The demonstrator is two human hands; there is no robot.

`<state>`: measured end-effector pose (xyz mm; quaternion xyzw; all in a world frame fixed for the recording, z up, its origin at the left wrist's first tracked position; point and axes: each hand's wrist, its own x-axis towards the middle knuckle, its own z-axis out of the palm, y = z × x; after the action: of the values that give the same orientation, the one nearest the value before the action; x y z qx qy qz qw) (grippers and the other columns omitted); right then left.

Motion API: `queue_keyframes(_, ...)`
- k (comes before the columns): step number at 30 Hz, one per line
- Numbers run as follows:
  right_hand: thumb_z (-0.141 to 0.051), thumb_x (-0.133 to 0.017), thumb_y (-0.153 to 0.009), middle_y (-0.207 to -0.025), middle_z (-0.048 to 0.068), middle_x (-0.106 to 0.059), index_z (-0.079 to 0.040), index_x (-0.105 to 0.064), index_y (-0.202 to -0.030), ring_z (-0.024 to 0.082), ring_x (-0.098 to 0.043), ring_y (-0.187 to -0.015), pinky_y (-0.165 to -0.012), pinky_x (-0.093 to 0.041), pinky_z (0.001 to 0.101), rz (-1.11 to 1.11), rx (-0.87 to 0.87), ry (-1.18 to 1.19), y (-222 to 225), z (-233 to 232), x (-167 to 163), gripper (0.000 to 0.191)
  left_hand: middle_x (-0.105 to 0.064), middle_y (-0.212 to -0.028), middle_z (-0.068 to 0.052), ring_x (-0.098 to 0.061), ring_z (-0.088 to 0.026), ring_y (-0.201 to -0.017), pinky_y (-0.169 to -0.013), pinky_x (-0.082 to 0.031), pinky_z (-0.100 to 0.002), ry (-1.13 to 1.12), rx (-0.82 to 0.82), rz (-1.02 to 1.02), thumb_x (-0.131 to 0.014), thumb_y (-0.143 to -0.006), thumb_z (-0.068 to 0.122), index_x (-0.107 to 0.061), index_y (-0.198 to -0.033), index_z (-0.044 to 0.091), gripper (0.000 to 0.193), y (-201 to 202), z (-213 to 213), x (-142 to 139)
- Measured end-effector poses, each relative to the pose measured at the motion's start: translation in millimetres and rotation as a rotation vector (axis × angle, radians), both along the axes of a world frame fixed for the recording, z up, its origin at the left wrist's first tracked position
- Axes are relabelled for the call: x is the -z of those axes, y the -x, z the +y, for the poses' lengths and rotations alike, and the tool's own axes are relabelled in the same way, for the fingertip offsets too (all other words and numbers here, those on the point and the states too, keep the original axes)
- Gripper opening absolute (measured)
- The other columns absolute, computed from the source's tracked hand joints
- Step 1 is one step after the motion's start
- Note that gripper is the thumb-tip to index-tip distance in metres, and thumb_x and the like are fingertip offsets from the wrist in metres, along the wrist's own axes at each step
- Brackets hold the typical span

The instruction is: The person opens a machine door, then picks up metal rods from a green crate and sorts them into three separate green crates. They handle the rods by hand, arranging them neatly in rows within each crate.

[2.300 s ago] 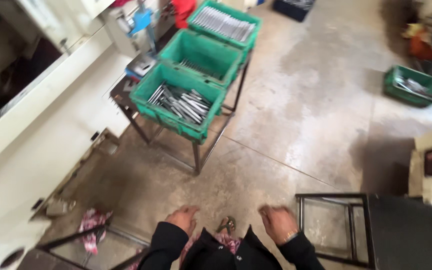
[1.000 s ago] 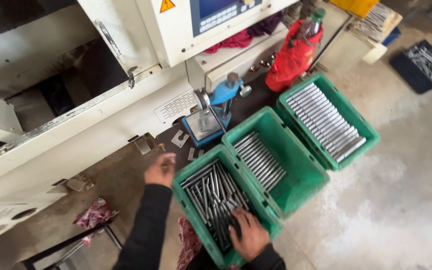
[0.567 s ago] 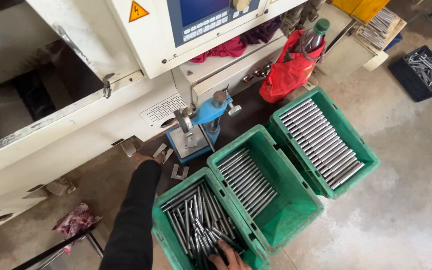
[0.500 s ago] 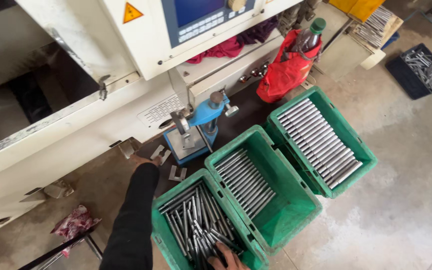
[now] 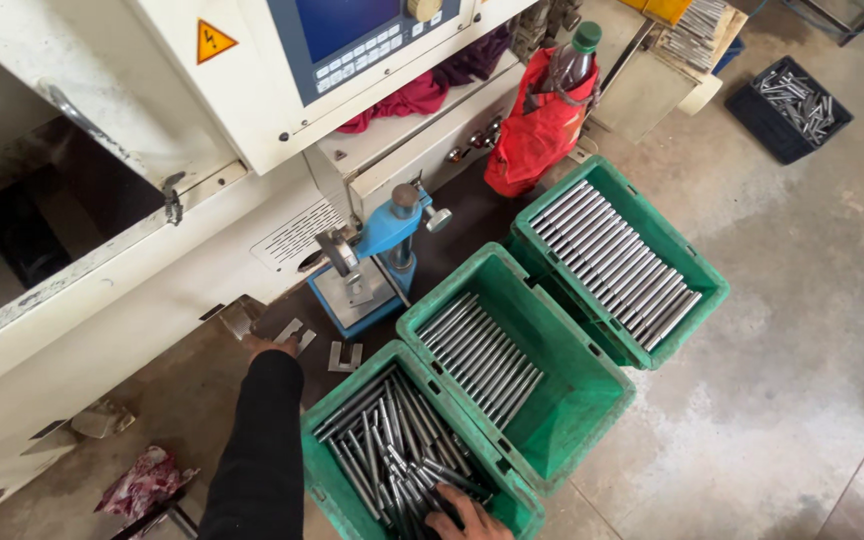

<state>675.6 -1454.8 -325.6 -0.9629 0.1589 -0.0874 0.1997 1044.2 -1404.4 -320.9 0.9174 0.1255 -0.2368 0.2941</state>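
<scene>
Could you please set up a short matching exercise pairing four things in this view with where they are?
Things:
1. left hand
2. right hand
3. bottle
4. blue press

Places:
A. in the red bag
B. in the nearest green crate of loose rods
C. by the small metal pieces
D. beside the middle green crate

Pairs: 1-C, 2-B, 3-A, 4-D

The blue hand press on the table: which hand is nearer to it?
Left. The left hand rests on the table just beside the blue hand press, at its lower left. The right hand is farther off, down in the nearest green crate among metal rods.
</scene>
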Motion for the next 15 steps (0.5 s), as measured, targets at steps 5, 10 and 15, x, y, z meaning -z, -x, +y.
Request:
queue_keyframes(5,-0.037,-0.077,-0.076,-0.132,0.01,-0.063,-0.021,-0.074,-0.097,0.029,-0.074,-0.094,-0.068,-0.063,0.0405,-0.057,-0.092,-0.057,11.0,7.5,0.3,0.027,-0.074,-0.119,-0.02,-0.071,-0.036,-0.113,-0.097,-0.055,-0.045,0.169,0.126,-0.18,-0.072,-0.088,0.019,-0.064,-0.14,0.012,0.054,14.4,44.6,-0.1)
queue_keyframes(10,-0.028,-0.078,-0.075,-0.131,0.015,-0.06,-0.017,-0.074,-0.104,0.035,-0.071,-0.093,-0.072,-0.061,0.0444,0.001,-0.055,-0.146,17.9,21.8,-17.0,0.031,-0.075,-0.104,-0.019,-0.076,-0.027,-0.089,-0.064,-0.063,-0.036,0.364,-0.186,-0.062,-0.075,-0.087,0.008,-0.068,-0.123,0.002,0.037,28.2,89.7,-5.5)
queue_keyframes(15,-0.025,-0.075,-0.083,-0.131,0.014,-0.06,-0.013,-0.071,-0.108,0.036,-0.069,-0.098,-0.074,-0.059,0.0451,0.075,-0.017,-0.233,24.9,34.9,-30.0,0.028,-0.073,-0.101,-0.012,-0.071,-0.021,-0.078,-0.052,-0.052,-0.029,0.857,-0.291,-0.13,-0.067,-0.098,0.02,-0.064,-0.124,0.007,0.03,59.4,154.8,-15.6)
